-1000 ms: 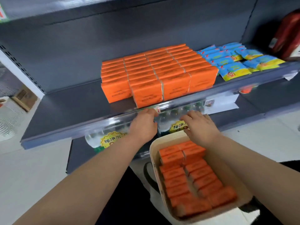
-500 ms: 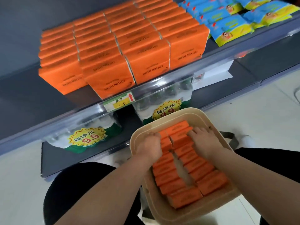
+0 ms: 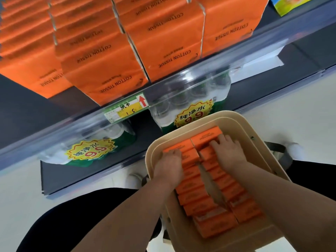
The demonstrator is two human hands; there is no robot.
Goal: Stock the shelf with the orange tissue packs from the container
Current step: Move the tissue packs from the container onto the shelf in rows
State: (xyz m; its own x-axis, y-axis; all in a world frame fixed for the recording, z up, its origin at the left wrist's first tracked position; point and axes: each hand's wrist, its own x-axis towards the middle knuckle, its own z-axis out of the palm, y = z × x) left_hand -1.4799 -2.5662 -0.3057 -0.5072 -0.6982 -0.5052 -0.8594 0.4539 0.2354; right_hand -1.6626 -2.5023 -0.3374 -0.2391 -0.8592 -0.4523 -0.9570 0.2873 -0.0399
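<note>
I am looking down into the beige container [image 3: 241,124], where the orange tissue packs [image 3: 214,222] are standing on edge in two rows running from its near end to its far end. Each pack's long axis is lying across the container's width, tilted a little up to the right, with a narrow edge facing up. My left hand [image 3: 170,166] is curling its fingers down over the far packs of the left row, gripping them. My right hand [image 3: 229,153] is lying on the far packs of the right row, fingers nearly straight and slightly spread. The two hands are sitting apart, one per row. Beyond the container's far end, the shelf [image 3: 209,70] is carrying more orange packs.
</note>
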